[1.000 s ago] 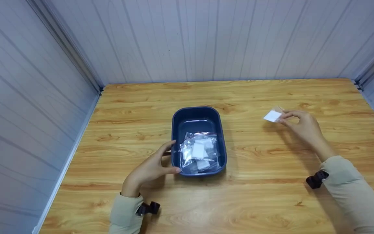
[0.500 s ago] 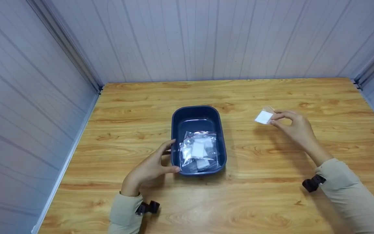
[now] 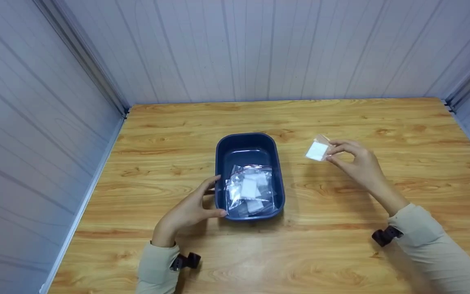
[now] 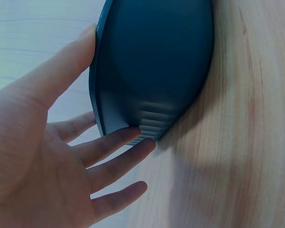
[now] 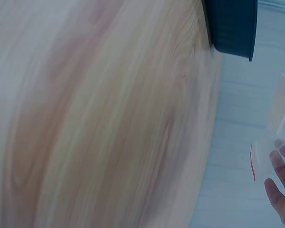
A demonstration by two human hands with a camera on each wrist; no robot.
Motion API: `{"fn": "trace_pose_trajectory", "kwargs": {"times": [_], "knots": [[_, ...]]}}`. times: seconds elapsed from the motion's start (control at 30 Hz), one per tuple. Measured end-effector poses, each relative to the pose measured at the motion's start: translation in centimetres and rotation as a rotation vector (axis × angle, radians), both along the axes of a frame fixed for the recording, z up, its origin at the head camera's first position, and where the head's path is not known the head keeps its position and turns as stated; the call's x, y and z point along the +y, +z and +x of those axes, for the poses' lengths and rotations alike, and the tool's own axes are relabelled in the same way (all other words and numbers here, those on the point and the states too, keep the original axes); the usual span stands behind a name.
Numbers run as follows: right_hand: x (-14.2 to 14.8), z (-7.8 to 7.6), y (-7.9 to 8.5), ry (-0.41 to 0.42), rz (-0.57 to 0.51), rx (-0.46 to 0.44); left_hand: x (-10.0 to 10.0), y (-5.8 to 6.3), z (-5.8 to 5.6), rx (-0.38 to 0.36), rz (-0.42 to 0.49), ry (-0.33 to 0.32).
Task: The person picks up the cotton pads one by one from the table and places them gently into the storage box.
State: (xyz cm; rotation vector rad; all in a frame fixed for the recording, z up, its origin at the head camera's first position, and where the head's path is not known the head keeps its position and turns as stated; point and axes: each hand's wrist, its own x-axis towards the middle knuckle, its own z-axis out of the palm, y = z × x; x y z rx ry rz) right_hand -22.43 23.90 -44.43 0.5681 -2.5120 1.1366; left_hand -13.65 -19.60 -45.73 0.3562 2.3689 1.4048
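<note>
A dark blue rectangular bin [image 3: 246,145] stands on the table, holding several clear zip bags [image 3: 251,190] with white pieces inside. My left hand [image 3: 186,210] is at the bin's left side, its thumb at the rim near the front corner. In the left wrist view, its spread fingers [image 4: 116,142] reach along the outer wall, fairly straight. Held above the table to the right of the bin is a small clear zip bag [image 3: 318,150] with a white square in it. The thumb and fingers of my right hand [image 3: 355,163] pinch its right edge. A red seal line shows on this bag in the right wrist view.
The wood-grain table [image 3: 324,253] extends around the bin on every side. Pale panelled walls [image 3: 243,49] rise behind the table and at both sides. Each sleeve carries a small black wrist camera [image 3: 386,236].
My right hand has carried the small zip bag leftward, closer to the bin. The left hand and the bin have stayed in place.
</note>
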Motion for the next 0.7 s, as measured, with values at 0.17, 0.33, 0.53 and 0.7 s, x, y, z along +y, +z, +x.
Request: {"fn": "trace_pose_trajectory", "kwargs": {"times": [0.17, 0.33, 0.53, 0.7], "knots": [[-1.1, 0.4, 0.2, 0.028, -0.002, 0.013, 0.0, -0.1, 0.0, 0.007, -0.002, -0.005], [-2.2, 0.8, 0.5, 0.05, 0.017, 0.04, -0.2, -0.3, -0.1, 0.011, 0.005, -0.004], [-3.6, 1.3, 0.9, 0.1, 0.024, 0.08, -0.3, -0.3, 0.0, 0.003, 0.008, -0.004], [-4.9, 1.6, 1.1, 0.144, 0.013, 0.099, -0.4, -0.4, 0.0, 0.004, 0.013, -0.004]]}}
